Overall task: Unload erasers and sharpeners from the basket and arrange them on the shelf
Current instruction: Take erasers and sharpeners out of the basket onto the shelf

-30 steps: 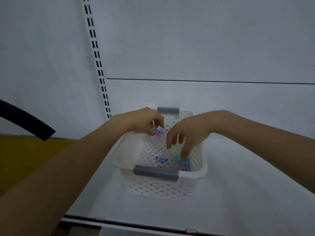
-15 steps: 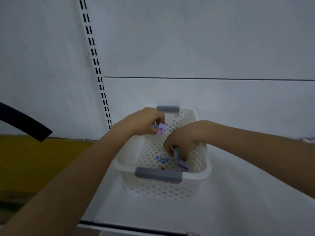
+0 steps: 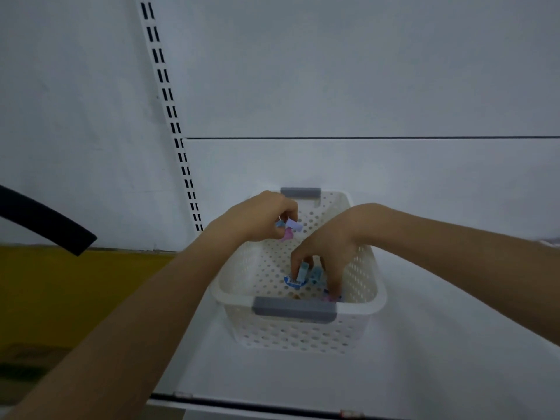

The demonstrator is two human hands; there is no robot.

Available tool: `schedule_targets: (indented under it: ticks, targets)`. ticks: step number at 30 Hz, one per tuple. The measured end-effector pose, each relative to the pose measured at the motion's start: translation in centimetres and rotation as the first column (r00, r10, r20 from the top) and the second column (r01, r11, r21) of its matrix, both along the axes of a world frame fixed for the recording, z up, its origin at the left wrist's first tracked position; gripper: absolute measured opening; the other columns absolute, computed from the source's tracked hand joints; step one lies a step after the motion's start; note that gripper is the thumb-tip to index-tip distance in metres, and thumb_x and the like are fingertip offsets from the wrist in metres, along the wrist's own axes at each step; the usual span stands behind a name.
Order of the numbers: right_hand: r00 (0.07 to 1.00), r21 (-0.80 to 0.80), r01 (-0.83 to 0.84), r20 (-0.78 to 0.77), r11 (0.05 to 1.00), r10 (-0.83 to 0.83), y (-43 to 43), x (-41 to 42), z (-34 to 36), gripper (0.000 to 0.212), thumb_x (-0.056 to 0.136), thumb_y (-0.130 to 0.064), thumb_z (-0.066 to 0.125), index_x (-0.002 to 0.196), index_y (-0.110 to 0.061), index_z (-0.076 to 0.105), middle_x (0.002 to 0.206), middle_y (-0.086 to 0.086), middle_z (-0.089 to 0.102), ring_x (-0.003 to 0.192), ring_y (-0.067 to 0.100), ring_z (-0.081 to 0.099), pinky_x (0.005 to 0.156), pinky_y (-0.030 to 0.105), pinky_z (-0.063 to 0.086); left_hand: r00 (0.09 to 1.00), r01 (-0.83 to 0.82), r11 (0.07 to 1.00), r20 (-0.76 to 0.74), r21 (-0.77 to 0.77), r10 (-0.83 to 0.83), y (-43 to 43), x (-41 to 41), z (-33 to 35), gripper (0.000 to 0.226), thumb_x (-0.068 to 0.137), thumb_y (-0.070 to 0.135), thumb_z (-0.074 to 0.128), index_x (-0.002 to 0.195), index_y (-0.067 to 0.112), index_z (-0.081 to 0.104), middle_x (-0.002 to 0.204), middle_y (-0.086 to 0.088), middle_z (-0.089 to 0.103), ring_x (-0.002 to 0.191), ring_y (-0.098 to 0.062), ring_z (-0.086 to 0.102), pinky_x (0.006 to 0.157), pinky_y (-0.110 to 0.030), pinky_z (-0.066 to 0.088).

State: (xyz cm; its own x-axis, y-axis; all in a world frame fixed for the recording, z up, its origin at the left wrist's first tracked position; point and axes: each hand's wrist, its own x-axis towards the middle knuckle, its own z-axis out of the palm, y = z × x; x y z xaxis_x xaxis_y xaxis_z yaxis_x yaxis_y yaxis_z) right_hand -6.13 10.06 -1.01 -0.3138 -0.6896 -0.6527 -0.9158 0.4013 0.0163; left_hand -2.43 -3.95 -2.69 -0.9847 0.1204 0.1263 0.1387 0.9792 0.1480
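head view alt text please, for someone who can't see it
The left hand holds small lilac and pink pieces above a white perforated basket on a white shelf, while the right hand reaches inside and pinches a small blue piece near the bottom.

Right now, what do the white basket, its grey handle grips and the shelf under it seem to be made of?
Basket: probably moulded plastic, matte off-white; regular holes, rounded rim. Grey handle grips: plastic or rubber, matte; I cannot tell which. Shelf: perhaps painted metal, smooth white with faint sheen; the slotted upright suggests shop shelving.
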Motion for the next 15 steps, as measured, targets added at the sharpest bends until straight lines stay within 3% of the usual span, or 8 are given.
schedule_targets:
  ticks: [3,8,11,15]
  targets:
    - [0.999,-0.03,0.044,0.019,0.999,-0.044,-0.2,-0.4,-0.9,0.058,0.075,-0.018,0.074,0.122,-0.032,0.043,0.12,0.001,0.044,0.105,0.021,0.049,0.09,0.032,0.047,1.0,-0.002,1.0,0.001,0.001,0.002,0.0,-0.2,-0.1,0.021,0.084,0.014,0.064,0.104,0.011,0.061,0.106,-0.004,0.06,0.088,-0.013,0.051,0.08,-0.026,0.045]
    - [0.993,-0.129,0.088,0.087,0.988,-0.077,-0.8,-1.1,-1.7,0.04,0.079,-0.005,0.069,0.097,-0.034,0.048,0.107,0.002,0.044,0.088,0.022,0.054,0.07,0.026,0.051,1.0,0.002,1.0,-0.007,0.006,-0.002,-0.1,-0.3,-0.2,0.019,0.084,0.016,0.065,0.102,0.011,0.062,0.104,-0.005,0.061,0.087,-0.013,0.051,0.078,-0.025,0.044]
    - [0.986,-0.147,0.113,0.138,0.983,-0.092,-1.0,-1.1,-1.7,0.037,0.08,-0.003,0.067,0.096,-0.032,0.05,0.104,0.002,0.044,0.073,0.014,0.053,0.068,0.025,0.052,1.0,0.003,1.0,-0.016,0.013,-0.003,-0.1,-0.4,-0.3,0.02,0.084,0.015,0.065,0.103,0.01,0.062,0.105,-0.006,0.062,0.087,-0.014,0.051,0.078,-0.026,0.045]
    - [0.982,-0.184,0.119,0.169,0.976,-0.087,-1.0,-0.9,-1.2,0.033,0.08,-0.005,0.066,0.096,-0.03,0.052,0.112,0.007,0.05,0.078,0.016,0.055,0.076,0.03,0.054,1.0,0.013,0.997,-0.025,0.081,-0.011,-0.2,-0.3,0.0,0.021,0.084,0.015,0.065,0.104,0.011,0.062,0.105,-0.004,0.061,0.087,-0.012,0.052,0.075,-0.021,0.041]
